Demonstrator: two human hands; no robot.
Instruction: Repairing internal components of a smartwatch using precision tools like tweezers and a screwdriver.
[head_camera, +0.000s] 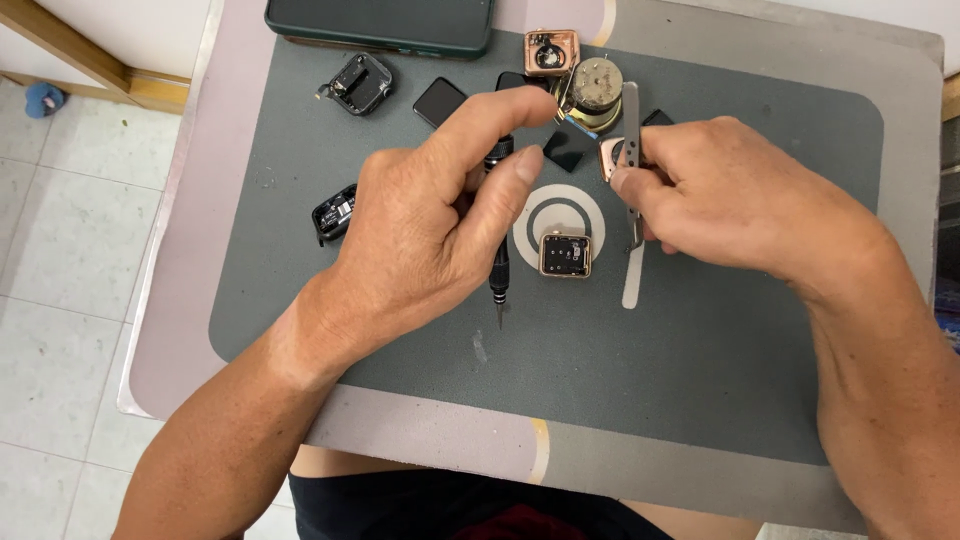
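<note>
My left hand (430, 215) is closed around a black precision screwdriver (499, 270), its tip pointing down toward me over the grey work mat (700, 360). My right hand (725, 195) grips metal tweezers (631, 150) together with a small rose-gold watch part (609, 155). Between the hands, an opened gold smartwatch case (565, 254) lies on a white ring mark on the mat.
Several watch parts lie at the mat's far side: a black case (357, 84), a black screen (439, 101), a rose-gold case (551, 52), a round brass-coloured part (594, 92). Another black case (334, 212) sits left. A dark green phone (380, 22) lies at the far edge.
</note>
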